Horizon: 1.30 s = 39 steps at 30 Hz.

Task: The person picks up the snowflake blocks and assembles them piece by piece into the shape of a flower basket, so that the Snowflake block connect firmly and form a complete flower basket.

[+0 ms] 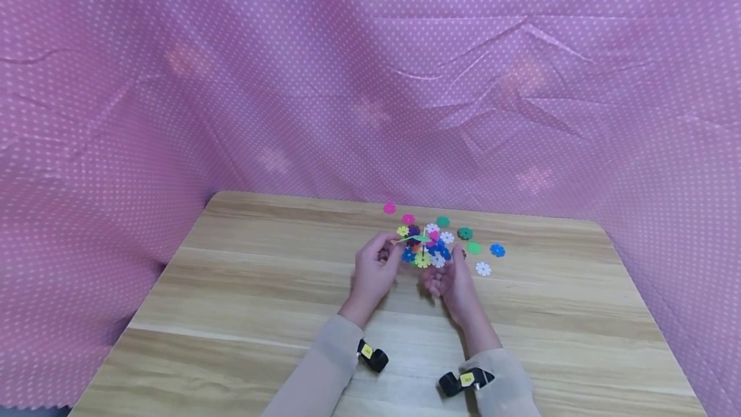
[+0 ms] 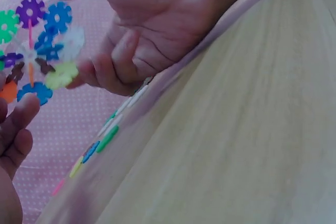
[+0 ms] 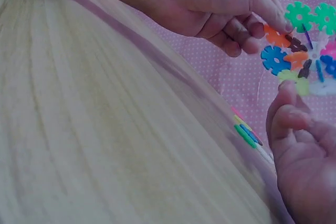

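A built cluster of interlocking snowflake discs (image 1: pixel 422 260) in many colours is held up over the table's far middle. My left hand (image 1: pixel 375 266) pinches it at its left edge; in the right wrist view the left hand's fingertips meet an orange disc (image 3: pixel 276 36) beside a green one (image 3: pixel 299 16). On the cluster's other side is my right hand (image 1: pixel 454 282), palm turned toward it. Its thumb stretches out straight and the other fingers bend loosely. The right fingertips come right up to a yellow disc (image 2: pixel 62 75) on the cluster's lower edge.
Loose snowflake discs lie behind and right of the cluster, among them a white one (image 1: pixel 483 269), a blue one (image 1: pixel 497 250) and a pink one (image 1: pixel 390 208). They rest on a wooden table (image 1: pixel 243 288). Pink dotted cloth (image 1: pixel 324 114) hangs around its back and sides.
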Each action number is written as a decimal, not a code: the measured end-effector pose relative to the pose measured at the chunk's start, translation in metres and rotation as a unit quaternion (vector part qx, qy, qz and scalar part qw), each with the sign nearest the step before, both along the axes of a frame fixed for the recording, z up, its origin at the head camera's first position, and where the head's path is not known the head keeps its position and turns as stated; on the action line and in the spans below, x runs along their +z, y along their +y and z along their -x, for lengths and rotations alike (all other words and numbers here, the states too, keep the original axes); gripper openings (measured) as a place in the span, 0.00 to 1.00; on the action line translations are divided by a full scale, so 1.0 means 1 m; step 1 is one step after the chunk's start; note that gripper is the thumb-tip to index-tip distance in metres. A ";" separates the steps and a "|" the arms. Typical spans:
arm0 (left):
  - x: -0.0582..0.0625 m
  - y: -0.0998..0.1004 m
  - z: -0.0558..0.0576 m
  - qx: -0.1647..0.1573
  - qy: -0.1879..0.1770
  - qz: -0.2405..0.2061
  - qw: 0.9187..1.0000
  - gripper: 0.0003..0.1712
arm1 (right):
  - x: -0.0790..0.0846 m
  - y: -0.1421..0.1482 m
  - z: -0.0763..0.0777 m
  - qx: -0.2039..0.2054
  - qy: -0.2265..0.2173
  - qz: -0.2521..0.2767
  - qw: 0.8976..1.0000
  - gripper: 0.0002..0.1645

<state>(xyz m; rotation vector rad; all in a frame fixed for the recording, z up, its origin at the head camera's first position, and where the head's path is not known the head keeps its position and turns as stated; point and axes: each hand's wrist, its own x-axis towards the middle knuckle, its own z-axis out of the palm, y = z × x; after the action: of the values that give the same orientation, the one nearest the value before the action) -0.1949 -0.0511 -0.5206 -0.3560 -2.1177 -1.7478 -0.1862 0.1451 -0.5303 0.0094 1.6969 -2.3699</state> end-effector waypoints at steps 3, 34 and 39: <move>-0.001 -0.001 0.000 -0.013 -0.006 -0.004 1.000 0.08 | -0.002 0.000 0.002 -0.012 0.002 0.020 1.000 0.42; -0.002 -0.005 0.008 -0.103 -0.188 -0.169 0.962 0.14 | 0.002 0.006 0.007 -0.057 -0.052 0.106 0.991 0.29; -0.001 -0.001 0.006 -0.098 -0.183 -0.152 0.966 0.13 | 0.002 0.007 0.007 -0.049 -0.048 0.103 0.992 0.37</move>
<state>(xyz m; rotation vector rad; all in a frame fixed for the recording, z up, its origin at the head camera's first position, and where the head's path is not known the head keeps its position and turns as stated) -0.2008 -0.0517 -0.5213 -0.1690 -2.0528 -2.3716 -0.1928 0.1516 -0.5282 0.1730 1.4340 -2.5598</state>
